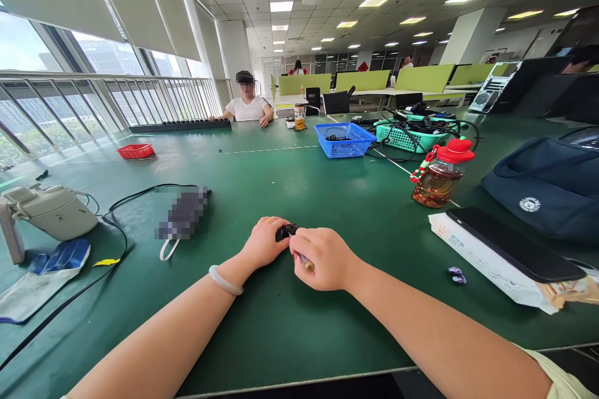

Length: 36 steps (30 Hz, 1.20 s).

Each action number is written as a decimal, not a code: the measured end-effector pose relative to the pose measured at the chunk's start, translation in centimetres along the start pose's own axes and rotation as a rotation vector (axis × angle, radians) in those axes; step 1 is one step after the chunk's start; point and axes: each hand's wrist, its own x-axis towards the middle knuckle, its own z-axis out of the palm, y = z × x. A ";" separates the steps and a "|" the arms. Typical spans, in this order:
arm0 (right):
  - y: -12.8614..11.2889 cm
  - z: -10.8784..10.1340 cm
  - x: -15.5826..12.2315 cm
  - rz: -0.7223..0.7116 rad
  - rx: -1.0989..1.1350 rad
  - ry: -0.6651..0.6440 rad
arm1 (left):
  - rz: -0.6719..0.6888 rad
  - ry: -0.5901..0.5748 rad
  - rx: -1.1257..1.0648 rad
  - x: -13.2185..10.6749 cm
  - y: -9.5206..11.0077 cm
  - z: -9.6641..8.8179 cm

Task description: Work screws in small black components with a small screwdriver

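Just in front of me, my left hand (266, 240) is closed around a small black part (286, 232) and steadies it at the green tabletop. Its exact kind is too small to make out. My right hand (325, 259) is wrapped round what looks like a screwdriver (306, 262), whose yellowish handle end shows below the fist. The tool's tip meets the black part, and the two hands almost touch. Most of the handle is hidden by my fingers.
On the left lie a glove (47, 277), a beige kettle-like bottle (58, 212), a cable and a phone (185, 215). A blue basket (345, 140), green basket (412, 136), red-lidded bottle (440, 177), black phone (515, 246) and bag (547, 187) are right. A person (248, 105) sits opposite.
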 end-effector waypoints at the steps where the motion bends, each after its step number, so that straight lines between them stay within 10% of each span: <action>1: -0.3 0.2 0.0 -0.019 -0.046 -0.010 | 0.007 -0.003 0.008 0.0 0.0 0.0; 36: -1.7 1.4 0.0 0.023 -0.208 0.053 | 0.024 -0.008 0.005 0.1 -0.2 0.1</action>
